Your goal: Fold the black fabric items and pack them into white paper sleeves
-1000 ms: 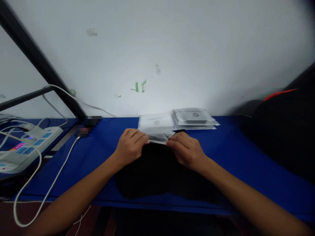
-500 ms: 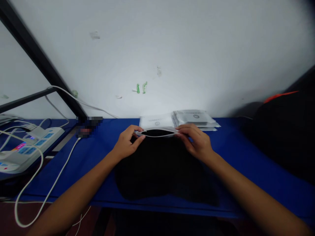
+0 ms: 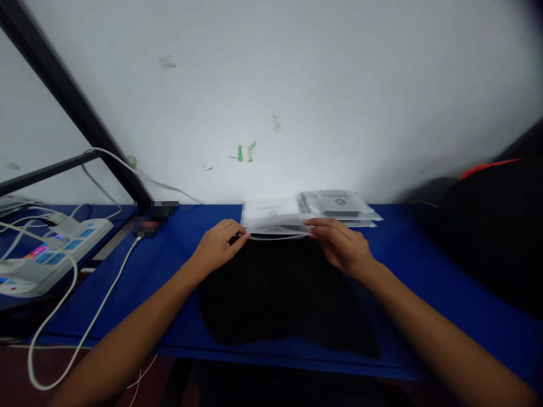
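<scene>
A dark black item (image 3: pixel 275 294) lies on the blue table (image 3: pixel 169 265) in front of me, inside what looks like a clear plastic bag. Its far open edge (image 3: pixel 275 229) is a pale flap. My left hand (image 3: pixel 218 249) pinches the flap's left end with fingers closed. My right hand (image 3: pixel 341 246) grips the right end the same way. Both hands hold the flap low over the black item.
A stack of flat white packets (image 3: pixel 335 204) lies against the wall just behind the flap. A white power strip (image 3: pixel 46 257) with cables sits far left, and a white cable (image 3: pixel 102 294) trails off the table edge. A black bulky object (image 3: pixel 496 237) fills the right side.
Both hands moved apart and away from me along the bag's edge. The mouth gaped open half a second ago and now lies nearly flat.
</scene>
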Available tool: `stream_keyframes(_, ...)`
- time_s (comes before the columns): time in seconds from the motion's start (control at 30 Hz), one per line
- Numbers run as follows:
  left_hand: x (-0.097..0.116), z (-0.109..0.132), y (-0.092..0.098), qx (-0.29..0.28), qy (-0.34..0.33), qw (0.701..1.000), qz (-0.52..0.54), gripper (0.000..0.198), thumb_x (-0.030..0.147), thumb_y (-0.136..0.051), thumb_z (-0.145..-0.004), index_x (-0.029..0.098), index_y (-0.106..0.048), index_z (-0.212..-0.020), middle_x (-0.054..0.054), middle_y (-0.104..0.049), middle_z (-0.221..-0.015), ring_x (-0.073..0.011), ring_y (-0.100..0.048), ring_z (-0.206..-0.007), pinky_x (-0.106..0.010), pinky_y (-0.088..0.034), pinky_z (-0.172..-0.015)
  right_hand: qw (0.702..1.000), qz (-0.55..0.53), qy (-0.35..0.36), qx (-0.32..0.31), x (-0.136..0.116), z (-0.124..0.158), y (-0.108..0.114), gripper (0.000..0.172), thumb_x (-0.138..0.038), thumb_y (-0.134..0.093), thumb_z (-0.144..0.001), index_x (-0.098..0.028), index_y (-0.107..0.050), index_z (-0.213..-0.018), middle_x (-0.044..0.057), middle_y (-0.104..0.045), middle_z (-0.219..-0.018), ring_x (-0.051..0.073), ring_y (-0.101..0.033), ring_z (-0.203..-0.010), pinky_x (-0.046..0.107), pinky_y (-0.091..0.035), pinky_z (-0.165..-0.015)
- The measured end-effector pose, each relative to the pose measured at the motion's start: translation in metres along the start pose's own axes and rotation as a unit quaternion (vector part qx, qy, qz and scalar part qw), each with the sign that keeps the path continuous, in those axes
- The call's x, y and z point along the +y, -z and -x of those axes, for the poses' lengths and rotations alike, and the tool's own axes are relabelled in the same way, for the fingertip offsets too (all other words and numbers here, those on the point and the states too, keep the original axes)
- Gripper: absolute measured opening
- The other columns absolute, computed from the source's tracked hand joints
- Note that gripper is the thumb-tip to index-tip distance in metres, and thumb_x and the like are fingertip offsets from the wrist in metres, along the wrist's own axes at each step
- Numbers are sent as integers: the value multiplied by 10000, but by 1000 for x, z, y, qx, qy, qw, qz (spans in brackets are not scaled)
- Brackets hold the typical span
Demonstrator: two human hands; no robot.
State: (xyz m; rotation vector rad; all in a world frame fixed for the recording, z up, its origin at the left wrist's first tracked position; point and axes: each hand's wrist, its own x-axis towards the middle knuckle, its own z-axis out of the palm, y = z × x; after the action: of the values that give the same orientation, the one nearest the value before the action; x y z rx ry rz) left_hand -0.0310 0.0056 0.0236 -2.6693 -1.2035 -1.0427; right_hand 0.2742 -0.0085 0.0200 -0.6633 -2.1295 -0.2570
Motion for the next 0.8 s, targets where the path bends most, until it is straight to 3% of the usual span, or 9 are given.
stream_keyframes(0.13,0,-2,7,-25,-70,995,-73,196,231,-441,-976,153,-595,-883,-58,-651,-854,-154,-607,-789,-267,-487,-680,1000,-19,4,-1,0,0,-1,261,-82,-513,-926,-220,-552,-1144,84,-682,-1143,174,-675,-981,315,-591,-765)
stream_keyframes(0.27,6,-4,11,-4,-120,987,-110,175,181,-440,-936,156,-565,-817,-48,-623,-768,-155,-584,-723,-267,-476,-634,1000,-14,-19,2,4,-4,2,263,-88,-518,-918,-231,-562,-1134,81,-683,-1110,192,-671,-974,359,-588,-792)
stream_keyframes(0.37,19,-3,9,7,-135,981,-137,176,154,-440,-895,163,-549,-758,-35,-584,-697,-158,-548,-656,-278,-458,-594,999,30,-16,-17,2,-8,5,282,-63,-492,-890,-183,-571,-1133,136,-671,-1112,242,-653,-996,426,-580,-795)
stream_keyframes(0.5,42,1,0,15,-133,978,-157,180,155,-434,-877,168,-535,-729,-24,-551,-665,-154,-510,-606,-278,-434,-549,993,37,109,-3,-27,-11,0,282,-46,-475,-861,-143,-595,-1098,155,-697,-1028,252,-649,-941,422,-575,-738)
stream_keyframes(0.57,50,4,-3,18,-138,978,-155,180,158,-431,-887,167,-534,-740,-23,-550,-671,-150,-509,-607,-270,-429,-545,985,10,162,-57,-47,-12,-9,260,-60,-454,-891,-124,-606,-1093,144,-709,-998,229,-655,-926,382,-584,-746)
stream_keyframes(0.67,57,6,-3,24,-148,978,-145,196,162,-429,-908,166,-529,-739,-23,-551,-672,-149,-515,-614,-266,-435,-556,984,22,129,-123,-67,-12,-24,284,-68,-417,-931,-73,-589,-1157,181,-690,-1061,235,-647,-1003,383,-584,-832)
stream_keyframes(0.8,57,6,-2,10,-163,978,-134,197,143,-432,-902,161,-531,-732,-30,-556,-675,-158,-525,-627,-281,-456,-586,987,27,56,-151,-68,-10,-35,336,-83,-427,-928,-67,-527,-1248,200,-660,-1105,262,-634,-1027,446,-560,-880)
